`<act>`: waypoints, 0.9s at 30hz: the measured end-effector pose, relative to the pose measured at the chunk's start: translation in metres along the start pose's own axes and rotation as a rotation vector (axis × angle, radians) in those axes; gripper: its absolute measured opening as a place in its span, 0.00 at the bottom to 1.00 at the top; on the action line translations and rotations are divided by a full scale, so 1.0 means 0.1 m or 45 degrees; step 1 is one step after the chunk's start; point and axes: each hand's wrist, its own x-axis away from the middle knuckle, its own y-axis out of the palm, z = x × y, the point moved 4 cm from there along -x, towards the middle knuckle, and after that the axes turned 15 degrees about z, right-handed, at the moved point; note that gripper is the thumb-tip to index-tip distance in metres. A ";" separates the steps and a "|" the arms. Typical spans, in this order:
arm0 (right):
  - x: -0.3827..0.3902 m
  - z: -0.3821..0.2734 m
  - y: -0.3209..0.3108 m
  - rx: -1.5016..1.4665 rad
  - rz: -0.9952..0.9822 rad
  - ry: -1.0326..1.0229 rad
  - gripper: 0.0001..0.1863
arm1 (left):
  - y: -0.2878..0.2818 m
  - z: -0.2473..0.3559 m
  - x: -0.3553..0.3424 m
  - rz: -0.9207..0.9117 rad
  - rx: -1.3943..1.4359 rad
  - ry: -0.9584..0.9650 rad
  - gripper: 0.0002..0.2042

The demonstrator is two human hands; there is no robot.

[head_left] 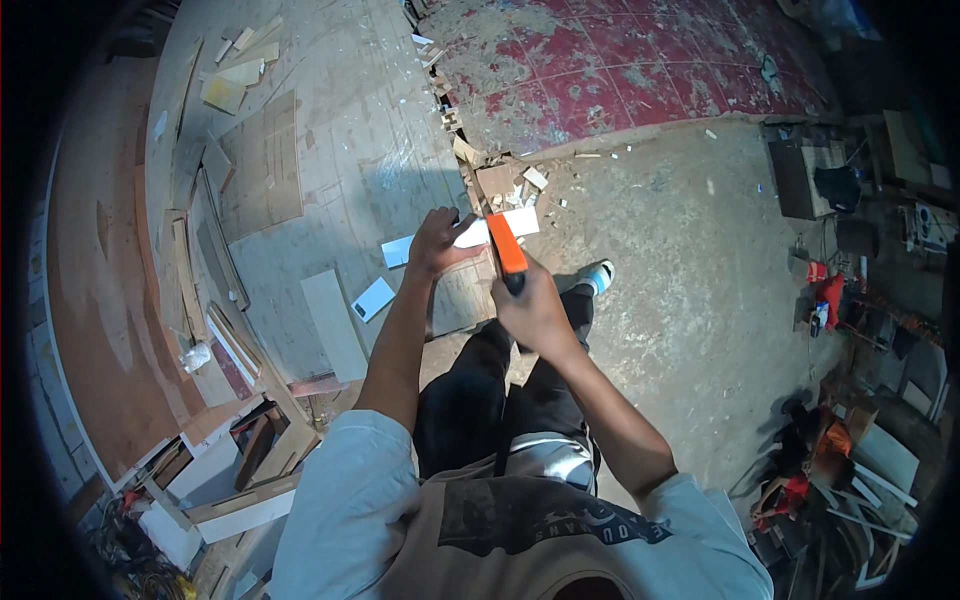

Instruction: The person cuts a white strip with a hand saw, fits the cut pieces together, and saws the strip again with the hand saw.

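Note:
My right hand [533,308] is wrapped round the dark grip of a handsaw [505,243] with an orange section. The narrow blade points away from me and crosses a white board [522,220] at the edge of the worktable. On the board's left part, my left hand [437,243] holds it down, with the thumb toward the blade. The board's right end sticks out past the saw. A pale strip [396,251] shows left of my left hand; whether it is the same board I cannot tell. The blade's contact with the board is partly hidden.
The wooden worktable [340,130] stretches away on the left, with offcuts [235,85], a plank [334,325] and a small white rectangular object [373,299]. Wood scraps [515,185] lie beyond the board. Scrap wood [250,460] is piled lower left, and clutter [850,470] stands right.

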 end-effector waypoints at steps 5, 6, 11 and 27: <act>-0.12 -0.12 0.00 0.028 0.004 -0.022 0.09 | 0.01 0.00 0.01 -0.015 -0.005 -0.004 0.27; -0.22 -0.10 0.06 0.100 -0.022 0.031 0.10 | 0.03 -0.03 0.01 -0.049 -0.014 -0.050 0.27; 0.04 -0.24 0.06 0.040 -0.033 -0.072 0.15 | 0.01 -0.04 0.09 0.126 0.024 -0.072 0.29; -0.10 -0.07 0.07 0.127 -0.095 -0.005 0.20 | 0.02 0.05 0.04 0.128 -0.056 -0.138 0.27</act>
